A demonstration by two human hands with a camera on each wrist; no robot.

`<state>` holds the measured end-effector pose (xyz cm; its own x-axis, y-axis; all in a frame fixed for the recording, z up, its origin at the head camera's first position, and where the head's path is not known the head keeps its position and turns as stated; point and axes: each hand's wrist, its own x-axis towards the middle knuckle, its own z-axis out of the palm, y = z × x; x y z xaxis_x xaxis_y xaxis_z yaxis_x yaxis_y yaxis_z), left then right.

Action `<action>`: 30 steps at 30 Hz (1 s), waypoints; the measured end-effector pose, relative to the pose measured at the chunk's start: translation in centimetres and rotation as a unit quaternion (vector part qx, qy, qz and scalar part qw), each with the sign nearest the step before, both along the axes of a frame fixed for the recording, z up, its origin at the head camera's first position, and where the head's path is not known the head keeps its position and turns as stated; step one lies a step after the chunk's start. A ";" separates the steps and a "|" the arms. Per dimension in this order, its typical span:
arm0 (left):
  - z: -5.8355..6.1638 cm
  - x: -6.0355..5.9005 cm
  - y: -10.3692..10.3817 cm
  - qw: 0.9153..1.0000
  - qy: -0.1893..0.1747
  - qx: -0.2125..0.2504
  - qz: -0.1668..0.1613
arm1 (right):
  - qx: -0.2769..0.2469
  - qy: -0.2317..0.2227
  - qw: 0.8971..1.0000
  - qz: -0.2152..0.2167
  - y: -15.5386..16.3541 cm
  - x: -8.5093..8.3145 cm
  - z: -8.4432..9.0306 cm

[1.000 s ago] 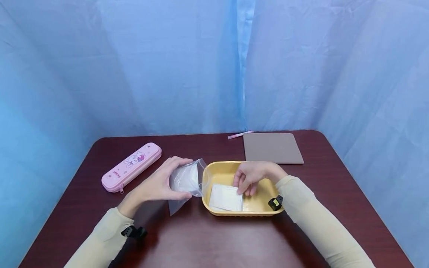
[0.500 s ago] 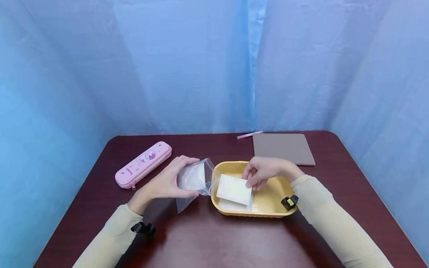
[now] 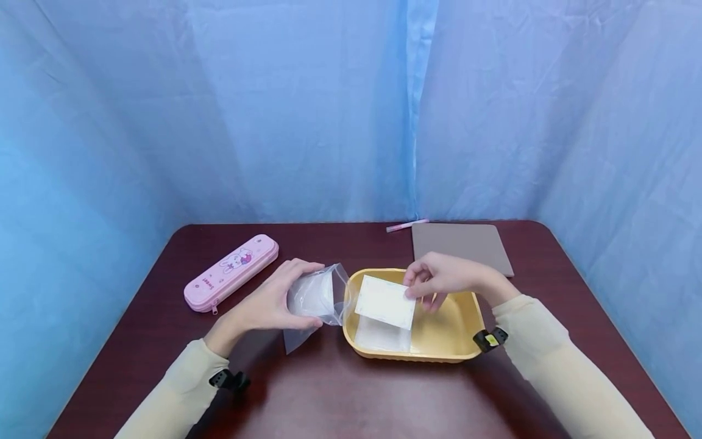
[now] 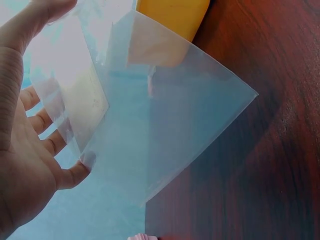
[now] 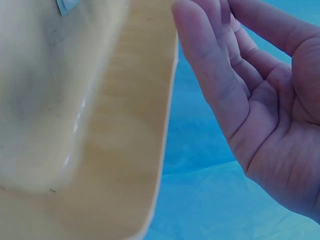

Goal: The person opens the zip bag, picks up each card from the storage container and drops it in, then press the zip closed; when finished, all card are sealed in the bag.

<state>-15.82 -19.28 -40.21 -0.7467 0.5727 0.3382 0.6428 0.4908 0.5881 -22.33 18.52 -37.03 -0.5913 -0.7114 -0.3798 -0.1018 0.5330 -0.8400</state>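
The right hand [image 3: 441, 281] pinches a white square packet [image 3: 385, 302] by its right edge between thumb and fingertips, lifted above the inside of the yellow tray [image 3: 455, 341] and tilted, its left edge close to the mouth of the bag; a second white packet [image 3: 382, 335] lies flat on the tray's floor directly under it; in the right wrist view the palm [image 5: 270, 115] shows with the fingers only loosely bent beside the tray's rim [image 5: 162, 135], and the pinch itself is out of that frame. The left hand [image 3: 269, 303] grips a clear plastic bag [image 3: 314, 300] just left of the tray, thumb on the near side and fingers over the far side, the bag's open mouth turned toward the tray; the bag's lower corner rests on the dark red table [image 3: 351, 402]; something white sits inside the bag (the left wrist view shows it through the film [image 4: 165, 135], pale and flat, by the fingers [image 4: 47, 145]). A pink pencil case [image 3: 231, 272] lies at the far left of the table, well apart from the hands; a grey-brown pad [image 3: 463, 244] lies behind the tray, with a pink pen [image 3: 406, 225] at its far left corner; blue cloth [image 3: 307, 110] hangs behind and to both sides.
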 end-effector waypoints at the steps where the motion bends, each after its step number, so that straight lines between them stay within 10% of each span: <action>1: 0.1 0.0 0.0 1.000 0.004 -0.001 0.000 | -0.006 0.007 1.000 -0.007 0.1 0.1 0.3; 13: -0.4 -0.3 -1.1 0.997 0.063 -0.018 0.050 | -0.122 0.107 0.979 -0.122 -0.9 3.4 3.0; 30: -0.2 -0.2 0.7 0.996 0.089 0.003 0.033 | -0.092 0.263 0.959 -0.055 -3.9 5.3 3.2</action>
